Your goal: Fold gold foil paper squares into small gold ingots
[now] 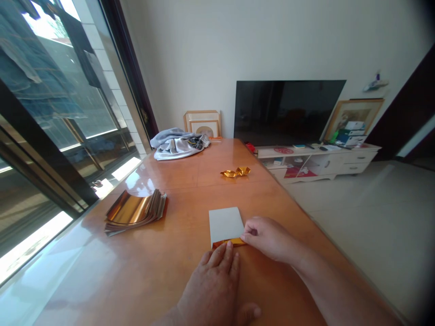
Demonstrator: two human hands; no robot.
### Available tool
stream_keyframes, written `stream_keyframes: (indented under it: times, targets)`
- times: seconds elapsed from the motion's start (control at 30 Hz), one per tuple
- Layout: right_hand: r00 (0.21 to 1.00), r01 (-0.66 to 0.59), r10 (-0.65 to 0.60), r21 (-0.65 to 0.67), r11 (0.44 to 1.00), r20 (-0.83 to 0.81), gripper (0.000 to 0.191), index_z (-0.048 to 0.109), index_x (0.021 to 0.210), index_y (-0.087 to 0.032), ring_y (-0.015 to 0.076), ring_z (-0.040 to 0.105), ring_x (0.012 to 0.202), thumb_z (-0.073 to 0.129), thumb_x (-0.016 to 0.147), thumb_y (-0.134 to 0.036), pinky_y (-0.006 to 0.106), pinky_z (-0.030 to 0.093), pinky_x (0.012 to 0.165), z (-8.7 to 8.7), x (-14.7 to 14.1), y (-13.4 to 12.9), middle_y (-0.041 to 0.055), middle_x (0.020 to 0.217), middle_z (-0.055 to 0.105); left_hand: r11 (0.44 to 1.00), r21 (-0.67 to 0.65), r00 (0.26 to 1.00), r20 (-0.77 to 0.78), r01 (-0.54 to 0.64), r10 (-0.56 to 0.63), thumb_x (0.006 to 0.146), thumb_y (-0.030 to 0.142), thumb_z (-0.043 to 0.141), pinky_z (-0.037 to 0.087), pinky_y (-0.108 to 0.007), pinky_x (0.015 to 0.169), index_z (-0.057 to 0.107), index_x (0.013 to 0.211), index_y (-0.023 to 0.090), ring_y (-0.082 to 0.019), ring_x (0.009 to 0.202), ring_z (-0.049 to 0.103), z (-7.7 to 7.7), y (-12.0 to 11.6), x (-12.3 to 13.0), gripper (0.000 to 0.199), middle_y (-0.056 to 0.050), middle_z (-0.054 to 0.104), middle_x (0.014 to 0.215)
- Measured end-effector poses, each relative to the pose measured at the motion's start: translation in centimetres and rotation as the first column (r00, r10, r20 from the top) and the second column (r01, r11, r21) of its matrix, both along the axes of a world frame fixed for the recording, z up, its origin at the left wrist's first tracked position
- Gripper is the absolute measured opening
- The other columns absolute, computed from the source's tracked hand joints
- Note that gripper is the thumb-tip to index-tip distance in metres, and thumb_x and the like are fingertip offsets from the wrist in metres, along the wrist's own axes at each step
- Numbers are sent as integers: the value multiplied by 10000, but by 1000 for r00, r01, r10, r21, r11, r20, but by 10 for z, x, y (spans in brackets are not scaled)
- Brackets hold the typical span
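With fingers of left hand (214, 285) slightly apart, pressing gold fold (235, 242); with right hand (272, 237) curled, touching right end, pinch unclear.

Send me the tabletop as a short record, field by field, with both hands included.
left hand: fingertips on the gold fold
right hand: fingers at the fold's right end
pale sheet: flat, near edge gold and folded
gold stack: curled sheets, left side of table
twisted gold piece: beyond the sheet
cloth bundle: table's far end
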State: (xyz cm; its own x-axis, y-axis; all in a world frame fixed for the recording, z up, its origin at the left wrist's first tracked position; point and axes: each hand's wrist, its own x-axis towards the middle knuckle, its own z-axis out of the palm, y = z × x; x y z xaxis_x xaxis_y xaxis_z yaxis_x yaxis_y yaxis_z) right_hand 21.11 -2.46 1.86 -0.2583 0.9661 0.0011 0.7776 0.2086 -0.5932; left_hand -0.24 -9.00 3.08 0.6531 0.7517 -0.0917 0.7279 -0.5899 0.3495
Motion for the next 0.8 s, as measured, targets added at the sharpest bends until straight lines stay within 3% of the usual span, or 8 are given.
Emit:
stream_keyframes:
  times: [0.27,0.47,0.63,0.8]
  targets:
    - [1000,12,-12,-26,1000,1,174,657,722,-202,147,584,677,633,822,-342,250,315,584,-2,0,1,10,762,703,999,21,987,-158,26,-23,845,729,492,344,-632,1084,488,1464,104,-458,1428,339,5,-1,1,879,-254,365,1554]
    - [1000,-3,4,-29,1000,14,209,641,711,-195,141,589,679,625,839,-360,244,317,592,0,0,0,7,759,708,995,96,987,-158,4,11,861,754,426,385,-586,1078,515,1439,123,-405,1389,409,10,-5,0,860,-200,429,1540]
    - [1000,-3,4,-20,1000,15,210,641,717,-203,141,589,679,619,847,-366,244,322,592,0,0,-1,1,760,703,995,96,985,-171,-10,26,850,786,397,354,-638,1080,523,1435,135,-432,1414,362,10,-6,-1,884,-204,428,1539]
    - [1000,0,0,-31,1000,16,207,643,718,-201,141,588,678,629,839,-367,245,323,590,-1,1,-2,1,760,702,995,96,983,-178,-15,32,831,835,359,405,-663,1013,522,1435,141,-436,1386,397,13,-7,0,935,-215,450,1521]
